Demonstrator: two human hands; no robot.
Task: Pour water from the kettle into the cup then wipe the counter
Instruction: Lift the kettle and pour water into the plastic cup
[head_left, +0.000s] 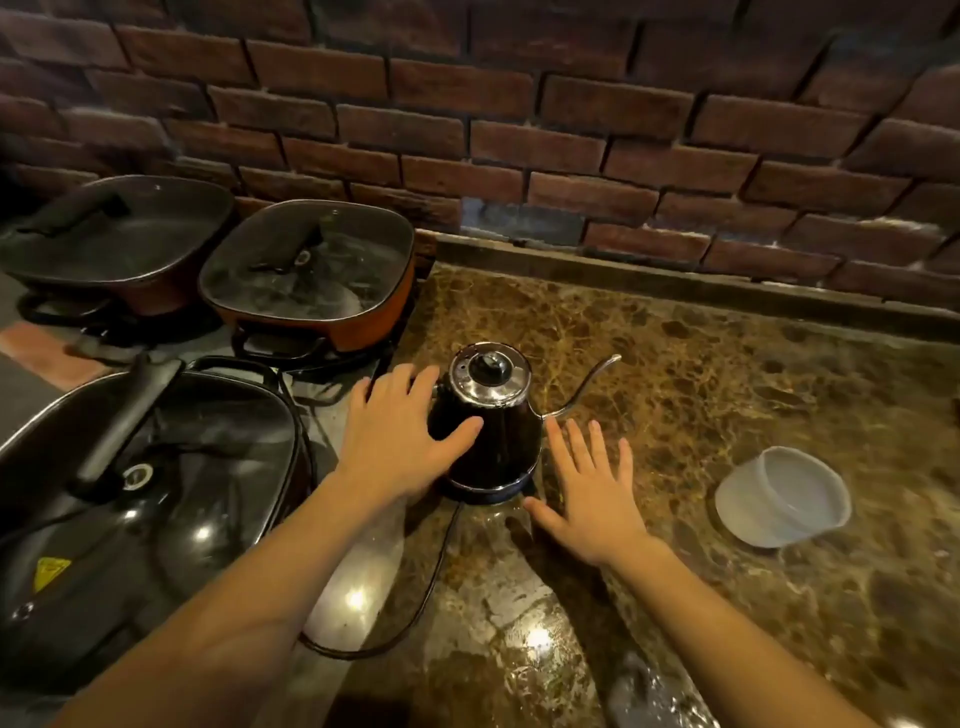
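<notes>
The kettle (488, 426) stands upright on its base on the tabletop (727, 364), between the two hands, and its thin spout (592, 379) points to the right, toward the cup (782, 496) that sits well apart on that side. The left hand (400, 436) is nearer: it lies open against the left side of the kettle, where the handle seems hidden behind it. The right hand (592, 493) is spread flat, holding nothing, just beside the base.

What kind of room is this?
Probably a kitchen: a gooseneck kettle stands on a marble counter, lidded electric pans sit to its left, and a brick wall runs behind.
</notes>
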